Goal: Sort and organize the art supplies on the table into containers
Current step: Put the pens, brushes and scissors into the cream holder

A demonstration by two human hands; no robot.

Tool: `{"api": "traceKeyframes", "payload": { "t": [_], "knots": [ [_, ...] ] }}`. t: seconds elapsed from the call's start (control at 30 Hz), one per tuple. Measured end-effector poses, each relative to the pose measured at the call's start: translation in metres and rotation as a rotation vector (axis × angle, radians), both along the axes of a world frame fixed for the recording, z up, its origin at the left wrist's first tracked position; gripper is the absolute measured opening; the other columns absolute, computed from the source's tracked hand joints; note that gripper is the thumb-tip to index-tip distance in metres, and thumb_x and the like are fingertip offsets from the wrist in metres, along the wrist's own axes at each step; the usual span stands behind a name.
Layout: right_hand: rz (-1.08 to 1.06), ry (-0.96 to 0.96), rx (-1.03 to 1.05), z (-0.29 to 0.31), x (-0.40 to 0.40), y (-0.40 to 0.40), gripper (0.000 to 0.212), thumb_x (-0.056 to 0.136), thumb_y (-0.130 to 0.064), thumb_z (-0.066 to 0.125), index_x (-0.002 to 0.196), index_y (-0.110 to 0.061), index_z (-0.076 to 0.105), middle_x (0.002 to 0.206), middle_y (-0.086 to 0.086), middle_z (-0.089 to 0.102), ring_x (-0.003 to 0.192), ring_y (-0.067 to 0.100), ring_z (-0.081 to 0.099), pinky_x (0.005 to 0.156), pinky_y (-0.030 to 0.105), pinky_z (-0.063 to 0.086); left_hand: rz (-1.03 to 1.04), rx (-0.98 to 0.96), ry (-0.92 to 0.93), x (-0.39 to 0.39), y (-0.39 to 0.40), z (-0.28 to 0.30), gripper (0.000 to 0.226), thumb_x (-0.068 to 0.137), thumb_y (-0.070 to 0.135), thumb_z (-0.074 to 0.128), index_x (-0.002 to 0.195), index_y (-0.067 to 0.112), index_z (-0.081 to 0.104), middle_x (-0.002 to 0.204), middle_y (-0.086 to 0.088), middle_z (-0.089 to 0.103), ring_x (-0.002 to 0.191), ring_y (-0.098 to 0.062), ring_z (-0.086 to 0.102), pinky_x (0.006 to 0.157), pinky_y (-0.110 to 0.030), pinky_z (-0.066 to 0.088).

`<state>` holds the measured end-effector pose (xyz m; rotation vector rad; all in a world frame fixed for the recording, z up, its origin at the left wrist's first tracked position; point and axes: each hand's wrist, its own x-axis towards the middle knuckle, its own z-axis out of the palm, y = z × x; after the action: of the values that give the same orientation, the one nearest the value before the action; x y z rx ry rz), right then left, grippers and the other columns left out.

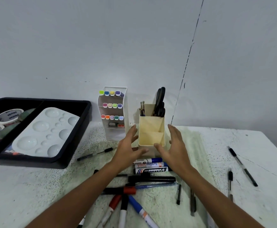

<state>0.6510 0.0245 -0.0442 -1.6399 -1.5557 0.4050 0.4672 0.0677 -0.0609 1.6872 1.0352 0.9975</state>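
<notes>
Left hand and right hand, fingers spread wide, flanking cream plastic compartmented pen holder on speckled white desk.

Markers crowd the table before the cream organizer; right side lies open

Cream organizer upright, holding brushes and scissors at rear; markers and pens scattered on table.
</notes>
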Motion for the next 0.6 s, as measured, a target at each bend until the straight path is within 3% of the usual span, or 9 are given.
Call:
{"api": "traceKeyframes", "payload": {
  "t": [0.1, 0.2, 0.3, 0.37, 0.47, 0.53, 0.6],
  "knots": [
    [0.084, 0.271, -0.068, 0.000, -0.003, 0.001, 0.069, 0.082, -0.024, 0.076, 0.141, -0.024, 0.041, 0.132, -0.005, 0.056, 0.119, 0.015, 0.055, 0.088, 0.018, 0.051, 0.032, 0.055, 0.038, 0.005, 0.003, 0.001, 0.077, 0.076, 0.010, 0.081, 0.126, 0.048, 0.036, 0.121, 0.036, 0.047, 0.108, 0.022, 0.049, 0.086, -0.015, 0.052],
    [0.102, 0.334, -0.056, 0.001, -0.007, 0.003, 0.057, 0.082, -0.018, 0.075, 0.131, -0.026, 0.050, 0.114, -0.008, 0.063, 0.104, 0.011, 0.062, 0.070, 0.007, 0.049, 0.020, 0.051, 0.039, 0.004, 0.008, 0.001, 0.075, 0.077, 0.005, 0.079, 0.131, 0.039, 0.039, 0.121, 0.033, 0.049, 0.109, 0.021, 0.049, 0.094, -0.014, 0.046],
    [0.092, 0.334, -0.045, 0.004, -0.008, 0.006, 0.055, 0.081, -0.017, 0.076, 0.130, -0.023, 0.051, 0.108, -0.011, 0.061, 0.102, 0.012, 0.062, 0.067, 0.004, 0.046, 0.005, 0.058, 0.015, 0.004, 0.010, 0.006, 0.074, 0.077, 0.004, 0.078, 0.131, 0.037, 0.041, 0.123, 0.029, 0.052, 0.112, 0.014, 0.051, 0.095, -0.015, 0.046],
    [0.058, 0.302, -0.070, 0.005, -0.006, 0.006, 0.062, 0.080, -0.022, 0.078, 0.135, -0.019, 0.048, 0.107, -0.012, 0.057, 0.102, 0.013, 0.061, 0.073, 0.009, 0.048, 0.040, 0.066, 0.055, 0.003, 0.009, 0.006, 0.066, 0.077, 0.011, 0.080, 0.130, 0.035, 0.046, 0.119, 0.022, 0.057, 0.110, 0.005, 0.056, 0.091, -0.021, 0.051],
    [-0.085, 0.228, -0.106, 0.003, 0.005, -0.002, 0.070, 0.080, -0.029, 0.078, 0.140, -0.017, 0.045, 0.105, -0.009, 0.057, 0.095, 0.014, 0.061, 0.081, 0.032, 0.054, 0.218, 0.157, 0.231, -0.006, 0.001, -0.004, 0.041, 0.077, 0.023, 0.080, 0.111, 0.020, 0.058, 0.102, 0.007, 0.062, 0.093, -0.009, 0.059, 0.073, -0.025, 0.052],
    [-0.099, 0.175, -0.099, -0.004, 0.021, -0.012, 0.052, 0.082, -0.023, 0.076, 0.130, -0.018, 0.056, 0.099, -0.009, 0.063, 0.094, 0.013, 0.063, 0.081, 0.032, 0.054, 0.235, 0.253, 0.347, -0.017, -0.011, -0.014, 0.024, 0.081, 0.024, 0.075, 0.101, 0.016, 0.064, 0.095, 0.005, 0.063, 0.087, -0.011, 0.057, 0.073, -0.027, 0.048],
    [-0.024, 0.064, -0.160, -0.011, 0.039, -0.022, 0.035, 0.083, -0.019, 0.074, 0.117, -0.018, 0.066, 0.104, -0.006, 0.066, 0.103, 0.015, 0.061, 0.087, 0.029, 0.048, 0.113, 0.341, 0.486, -0.028, -0.022, -0.023, 0.031, 0.085, 0.036, 0.062, 0.104, 0.013, 0.070, 0.102, 0.002, 0.068, 0.096, -0.015, 0.058, 0.083, -0.036, 0.050]
  ]
}}
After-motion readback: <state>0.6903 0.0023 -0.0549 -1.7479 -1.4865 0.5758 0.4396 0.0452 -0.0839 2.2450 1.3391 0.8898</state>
